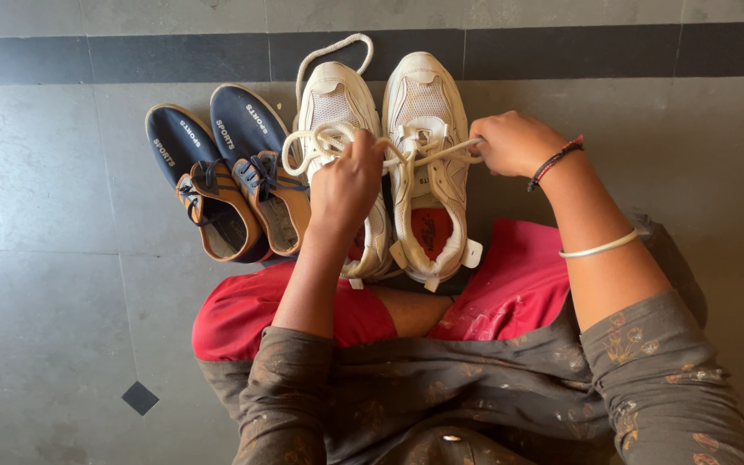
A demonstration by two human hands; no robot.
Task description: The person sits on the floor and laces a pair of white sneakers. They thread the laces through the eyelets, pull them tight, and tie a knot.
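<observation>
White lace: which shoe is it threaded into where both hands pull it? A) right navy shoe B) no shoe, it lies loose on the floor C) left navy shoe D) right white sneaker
D: the left hand and right hand pull the white lace taut across the eyelets of the right white sneaker.

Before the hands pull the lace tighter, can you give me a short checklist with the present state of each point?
1. Left hand grips the lace: ok.
2. Right hand grips the other lace end: ok.
3. Lace runs taut between the hands across the right white shoe: ok.
4. Loose loops lie on the left white shoe, not on the blue shoes: ok.
5. Lace threaded through all eyelets: cannot tell.
6. Both white shoes stand flat on the floor: ok.
</observation>
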